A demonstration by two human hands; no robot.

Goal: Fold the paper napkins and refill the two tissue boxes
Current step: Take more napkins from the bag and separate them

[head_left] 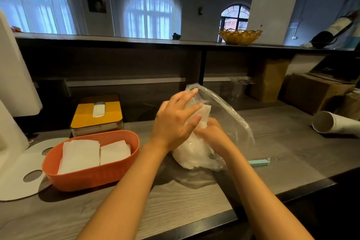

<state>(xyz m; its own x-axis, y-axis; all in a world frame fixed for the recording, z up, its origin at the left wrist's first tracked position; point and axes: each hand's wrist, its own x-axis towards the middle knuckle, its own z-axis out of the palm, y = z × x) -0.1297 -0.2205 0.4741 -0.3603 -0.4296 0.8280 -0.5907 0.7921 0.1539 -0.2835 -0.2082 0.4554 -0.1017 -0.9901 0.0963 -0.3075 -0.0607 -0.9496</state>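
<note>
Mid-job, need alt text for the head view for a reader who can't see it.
Both hands work a clear plastic bag of napkins on a grey counter: left hand on its upper part, right hand gripping its middle. Left sit an orange tray of folded napkins and a yellow-lidded tissue box.

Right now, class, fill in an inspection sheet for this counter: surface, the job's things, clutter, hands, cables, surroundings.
Surface: grey wood-grain counter, dark front edge.
Job's things: orange box open, two stacks of folded napkins inside; yellow-lidded box closed, a tissue showing at its slot; clear plastic bag holding white napkins.
Clutter: pale blue clip right of the bag; white tube lying at far right; white cut-out board at left.
Hands: left hand with fingers spread on the bag; right hand grips its contents through the plastic.
Cables: nothing seen.
Surroundings: shelf with wicker basket, curtained windows, cardboard boxes.
</note>
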